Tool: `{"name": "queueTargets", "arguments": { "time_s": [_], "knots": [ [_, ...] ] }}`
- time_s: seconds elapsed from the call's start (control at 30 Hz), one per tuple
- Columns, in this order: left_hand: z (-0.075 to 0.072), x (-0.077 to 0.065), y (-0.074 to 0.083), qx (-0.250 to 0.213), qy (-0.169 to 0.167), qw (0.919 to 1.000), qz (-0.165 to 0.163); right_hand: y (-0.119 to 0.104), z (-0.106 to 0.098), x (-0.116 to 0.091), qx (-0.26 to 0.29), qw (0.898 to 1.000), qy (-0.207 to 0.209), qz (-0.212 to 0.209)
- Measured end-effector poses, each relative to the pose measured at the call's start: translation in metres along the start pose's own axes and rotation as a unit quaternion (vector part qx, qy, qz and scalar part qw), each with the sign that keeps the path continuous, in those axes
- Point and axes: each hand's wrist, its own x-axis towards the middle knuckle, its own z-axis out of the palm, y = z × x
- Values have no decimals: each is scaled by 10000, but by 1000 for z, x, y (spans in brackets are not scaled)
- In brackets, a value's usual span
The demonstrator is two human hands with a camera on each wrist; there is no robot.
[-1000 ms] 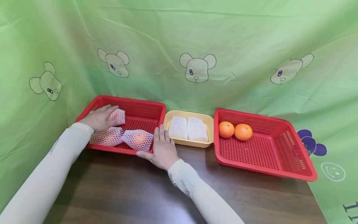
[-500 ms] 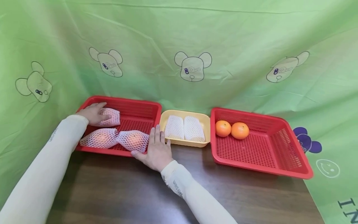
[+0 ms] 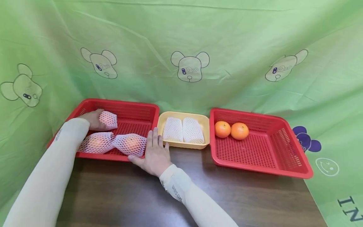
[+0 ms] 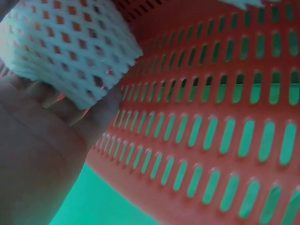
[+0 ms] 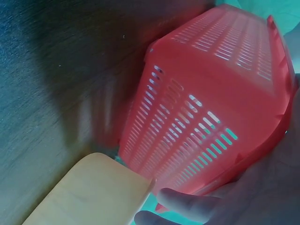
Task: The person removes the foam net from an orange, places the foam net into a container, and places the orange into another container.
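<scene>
At the back left of the left red basket (image 3: 133, 105), my left hand (image 3: 93, 120) grips an orange in a white foam net (image 3: 109, 120). The left wrist view has the fingers curled round the foam net (image 4: 70, 51), close by the slotted basket wall (image 4: 211, 103). Two more netted oranges lie along the front of this basket, one netted orange (image 3: 97, 142) on the left and another netted orange (image 3: 131, 144) beside it. My right hand (image 3: 156, 157) rests on the basket's front right corner, fingers straight and thumb spread along the rim.
Between the baskets stands a yellow tray (image 3: 206, 126) holding two foam nets (image 3: 182, 130). A right red basket (image 3: 261, 171) holds two bare oranges (image 3: 231, 130) at its left end. Brown tabletop (image 3: 119, 192) lies in front; a green printed cloth (image 3: 147, 82) hangs behind.
My left hand has gone from lying over the back netted orange to gripping it at its left end. My right hand has stayed on the basket corner. The head view has shifted slightly rightward.
</scene>
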Motion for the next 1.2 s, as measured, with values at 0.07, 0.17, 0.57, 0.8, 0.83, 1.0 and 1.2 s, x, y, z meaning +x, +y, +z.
{"name": "queueTargets", "arguments": {
  "time_s": [0.07,0.17,0.57,0.8,0.83,1.0,1.2],
  "knots": [
    [4,4,-3,-6,132,9999,51,0,0,0,-36,10000,18,27],
    [11,8,-7,-30,284,9996,54,-1,0,-1,-67,10000,13,43],
    [14,11,-10,-257,395,9987,-185,-2,1,1,-159,9998,135,7],
    [7,3,-3,-458,267,9982,-267,-3,1,1,-169,9998,87,36],
    [5,1,-2,-482,262,9981,-293,-3,0,1,-166,9998,79,30],
    [-5,-4,0,-592,321,9975,-216,-2,-1,1,-134,9999,44,46],
    [-13,-14,5,-673,486,9965,-2,-2,-3,-1,-103,9999,45,42]
  ]
}}
